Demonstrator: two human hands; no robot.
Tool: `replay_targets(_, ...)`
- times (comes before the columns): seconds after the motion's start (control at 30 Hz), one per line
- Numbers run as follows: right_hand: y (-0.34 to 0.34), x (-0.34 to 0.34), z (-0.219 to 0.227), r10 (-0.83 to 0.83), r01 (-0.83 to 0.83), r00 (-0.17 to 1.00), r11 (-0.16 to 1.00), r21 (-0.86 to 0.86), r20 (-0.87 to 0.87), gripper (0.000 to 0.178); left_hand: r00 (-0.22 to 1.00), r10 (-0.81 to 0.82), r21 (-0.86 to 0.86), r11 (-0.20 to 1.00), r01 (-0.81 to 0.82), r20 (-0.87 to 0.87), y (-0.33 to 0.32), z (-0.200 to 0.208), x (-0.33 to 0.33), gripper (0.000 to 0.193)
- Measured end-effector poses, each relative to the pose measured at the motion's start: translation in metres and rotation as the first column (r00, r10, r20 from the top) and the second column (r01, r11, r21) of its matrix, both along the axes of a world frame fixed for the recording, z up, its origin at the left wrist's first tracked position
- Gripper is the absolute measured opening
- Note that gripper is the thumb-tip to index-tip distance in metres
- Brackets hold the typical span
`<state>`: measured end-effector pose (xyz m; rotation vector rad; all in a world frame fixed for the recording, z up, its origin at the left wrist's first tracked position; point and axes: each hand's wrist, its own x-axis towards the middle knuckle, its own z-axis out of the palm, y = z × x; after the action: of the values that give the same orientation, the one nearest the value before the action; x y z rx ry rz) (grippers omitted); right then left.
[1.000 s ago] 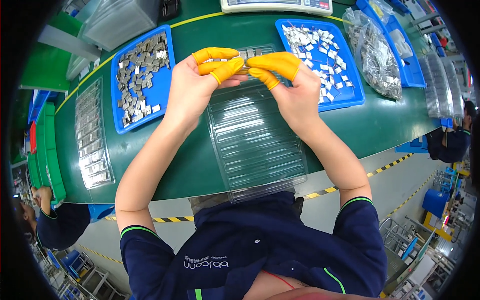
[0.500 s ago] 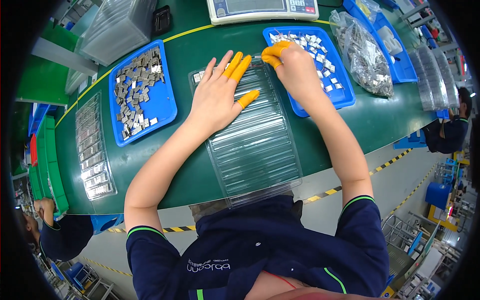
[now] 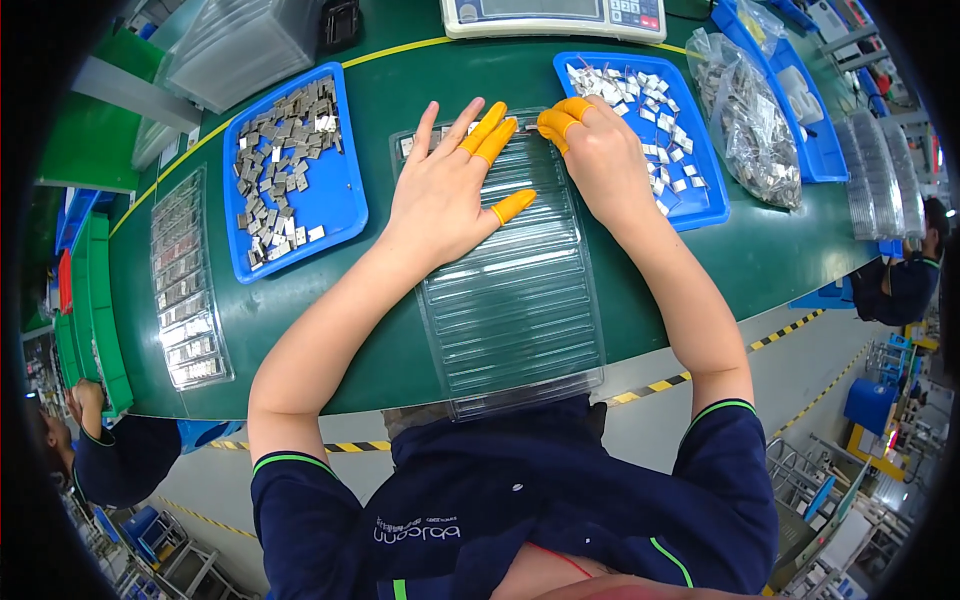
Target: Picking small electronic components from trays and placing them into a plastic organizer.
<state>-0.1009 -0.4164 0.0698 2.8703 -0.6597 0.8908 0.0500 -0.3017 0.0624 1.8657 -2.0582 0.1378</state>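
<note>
A clear ridged plastic tray [image 3: 510,300] lies in front of me on the green table. My left hand [image 3: 450,185] rests flat over its far left part, fingers spread; some fingertips wear yellow finger cots. At the tray's far right end, my right hand [image 3: 600,150], also in yellow cots, pinches at a far slot. A sliver of a small part shows by those fingertips, but its kind is hidden. Small white parts with wires [image 3: 665,120] fill the blue tray [image 3: 712,205] beside my right hand. To the left, another blue tray [image 3: 345,210] holds many small metal-grey rectangular pieces [image 3: 285,150].
A filled clear tray [image 3: 185,290] lies far left, near green bins [image 3: 90,320]. Stacked clear trays [image 3: 240,50] and a scale [image 3: 555,20] stand at the back. A bag of parts [image 3: 755,140] lies right. Co-workers sit at both sides.
The whole view has shifted slightly. My right hand's pinched fingertips have come a little nearer to me and closer to my left fingers on the tray. The left hand stays spread in place.
</note>
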Motion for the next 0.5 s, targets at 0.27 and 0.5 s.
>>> replay_targets(0.27,0.0012,0.0028,0.0006,0.015,-0.012,0.994,0.999,0.03,-0.105,0.022,1.0,0.011,0.019,1.0,-0.011,0.012,0.0012,0.0023,-0.0046,0.059)
replay_targets(0.5,0.0019,0.0019,-0.0016,0.024,-0.021,0.993,0.999,0.03,-0.113,0.018,0.999,0.009,0.022,1.0,-0.01,0.038,0.0019,-0.0001,-0.0031,0.057)
